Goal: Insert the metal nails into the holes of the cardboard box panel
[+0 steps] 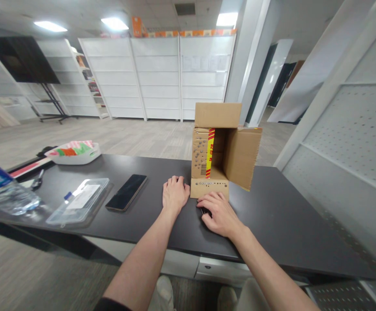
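- Risk: box (200, 149) stands on counter (285, 224), front flap (209, 184) lowered; hard push by R hand (217, 213) might, we judge, crease flap or shift box, esp. w/o L hand (176, 193) bracing.
- R fingers: curled at flap's lower edge, dark item (205, 211) partly visible beneath; grip, we can't tell.
- L fingers: loosely bent beside flap; we see nothing held.
- Box: brown cardboard, open twd. us, yellow/red tape (210, 152), grey dots on panel & flap.
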`<state>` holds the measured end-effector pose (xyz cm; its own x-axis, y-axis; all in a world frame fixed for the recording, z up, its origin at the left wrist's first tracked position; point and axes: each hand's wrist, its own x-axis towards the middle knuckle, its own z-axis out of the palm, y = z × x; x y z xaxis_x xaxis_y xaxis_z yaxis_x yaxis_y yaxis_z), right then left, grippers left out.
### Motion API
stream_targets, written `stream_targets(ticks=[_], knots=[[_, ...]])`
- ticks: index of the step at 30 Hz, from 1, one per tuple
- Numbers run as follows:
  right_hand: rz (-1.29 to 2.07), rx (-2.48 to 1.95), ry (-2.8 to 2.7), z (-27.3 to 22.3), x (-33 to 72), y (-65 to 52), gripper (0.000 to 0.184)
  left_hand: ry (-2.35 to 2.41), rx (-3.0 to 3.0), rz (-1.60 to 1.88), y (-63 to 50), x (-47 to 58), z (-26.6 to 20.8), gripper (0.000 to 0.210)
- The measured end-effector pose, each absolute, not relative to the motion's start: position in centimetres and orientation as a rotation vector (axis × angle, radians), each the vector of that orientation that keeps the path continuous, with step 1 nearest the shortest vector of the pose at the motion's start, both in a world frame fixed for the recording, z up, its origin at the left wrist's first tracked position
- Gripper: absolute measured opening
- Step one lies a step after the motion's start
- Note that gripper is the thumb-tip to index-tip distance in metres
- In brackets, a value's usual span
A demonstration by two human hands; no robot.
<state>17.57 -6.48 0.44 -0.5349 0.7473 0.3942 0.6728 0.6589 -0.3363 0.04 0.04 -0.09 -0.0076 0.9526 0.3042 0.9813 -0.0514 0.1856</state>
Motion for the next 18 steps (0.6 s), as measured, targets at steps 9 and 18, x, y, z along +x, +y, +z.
stream_targets(ticks=[9,18], knots=[[0.168,-1.141,-2.380,0.84,17.41,-6.78,0.028,-2.130,-2.165,-0.529,-0.09,0.08,0.19,0.031],[0.167,-1.144,-2.404,1.05,17.28,-6.90,0.027,-2.116,-2.160,-0.534,-0.04,0.08,0.00,0.032]])
